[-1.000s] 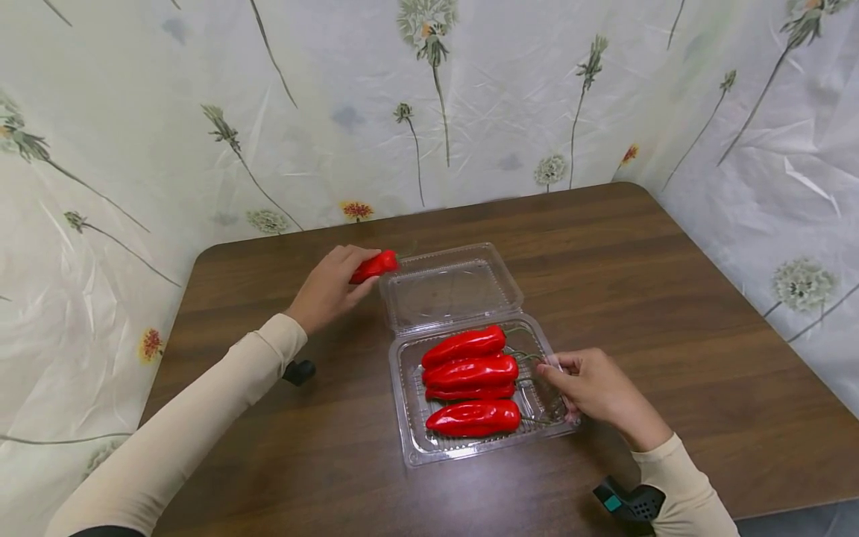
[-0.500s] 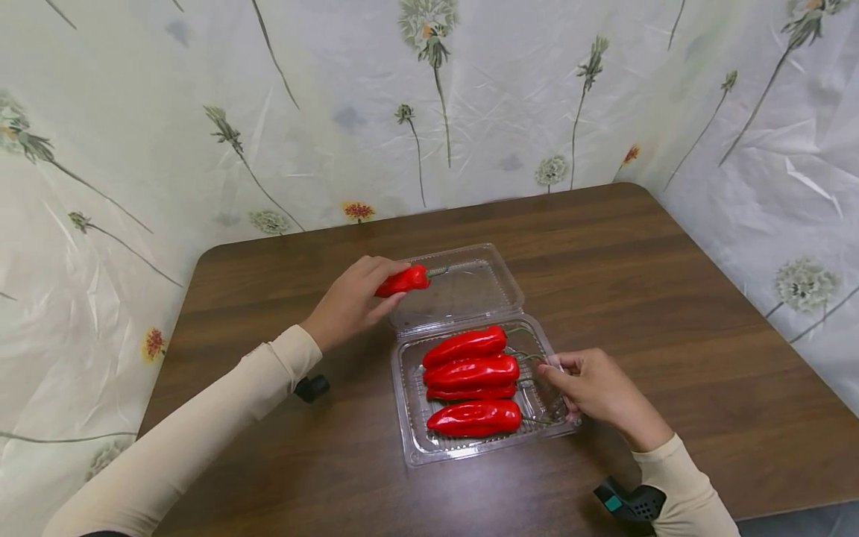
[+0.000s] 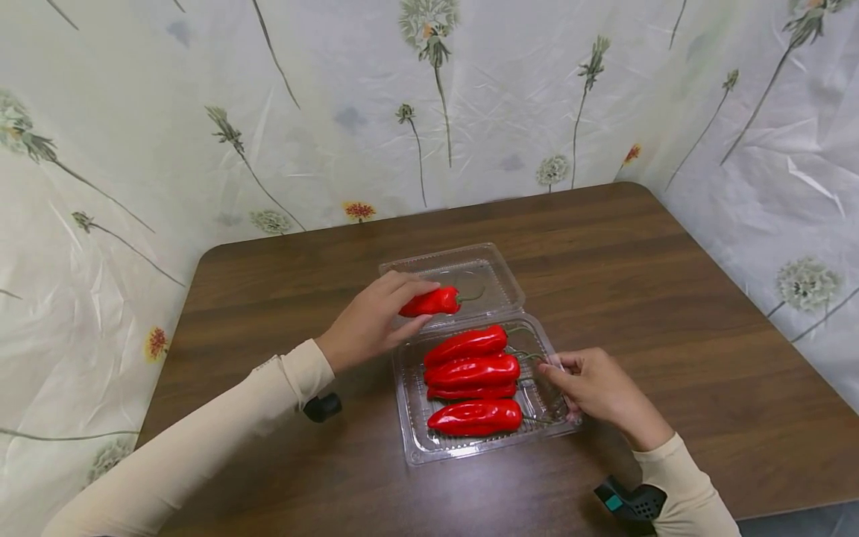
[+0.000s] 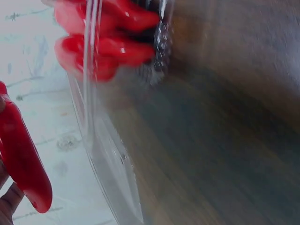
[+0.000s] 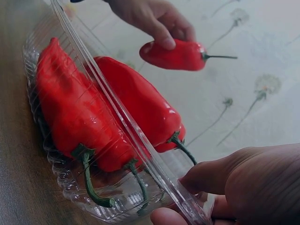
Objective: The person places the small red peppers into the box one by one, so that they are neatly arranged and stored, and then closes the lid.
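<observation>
My left hand (image 3: 382, 317) grips a red pepper (image 3: 432, 301), its green stem pointing right, above the open lid side of a clear plastic clamshell container (image 3: 407, 440). In the right wrist view that held pepper (image 5: 173, 55) hangs in the air, above the peppers in the container. Several glossy red peppers (image 3: 473, 418) lie side by side in the container's base, stems to the right. With thumb and fingers, my right hand (image 3: 600, 391) pinches the base's right rim. The left wrist view shows the held pepper (image 4: 21, 154) at its left edge, fingertips behind it.
The container's transparent lid (image 3: 479, 280) lies folded back, away from me, on the brown wooden table (image 3: 671, 313). A flower-printed sheet (image 3: 335, 112) rises behind the table and along its sides. Dark wrist devices (image 3: 631, 500) are strapped at both cuffs.
My left hand has carried the pepper rightward and nearer to me, from the lid's left edge to over the lid near the hinge. The right hand and container have stayed in place.
</observation>
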